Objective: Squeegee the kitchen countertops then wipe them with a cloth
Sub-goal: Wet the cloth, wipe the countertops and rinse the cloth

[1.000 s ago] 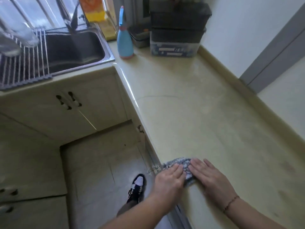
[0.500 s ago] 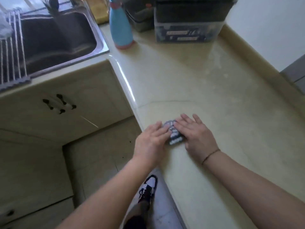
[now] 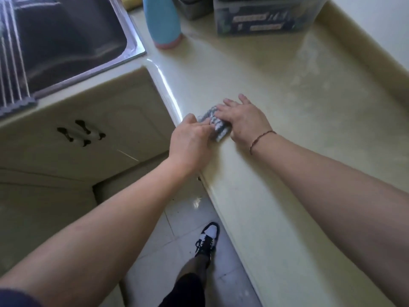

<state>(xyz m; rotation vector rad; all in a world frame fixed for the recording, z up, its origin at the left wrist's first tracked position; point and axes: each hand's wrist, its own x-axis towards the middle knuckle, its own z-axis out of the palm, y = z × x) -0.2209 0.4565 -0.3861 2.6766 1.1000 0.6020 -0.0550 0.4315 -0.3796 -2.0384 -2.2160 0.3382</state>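
Both hands [image 3: 221, 127] press cloth [image 3: 215, 122], counter [image 3: 287, 151] edge

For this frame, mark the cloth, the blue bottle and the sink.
cloth [image 3: 218, 126], head view, on the patterned fabric showing between the two hands.
blue bottle [image 3: 162, 18], head view, on the middle of its blue body.
sink [image 3: 132, 49], head view, on the steel rim at its right edge.

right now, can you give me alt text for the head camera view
Both hands press a small folded grey-and-white cloth flat on a glossy cream countertop near its front edge, the left hand beside the right hand. Beyond them stand a blue plastic bottle and a steel sink.
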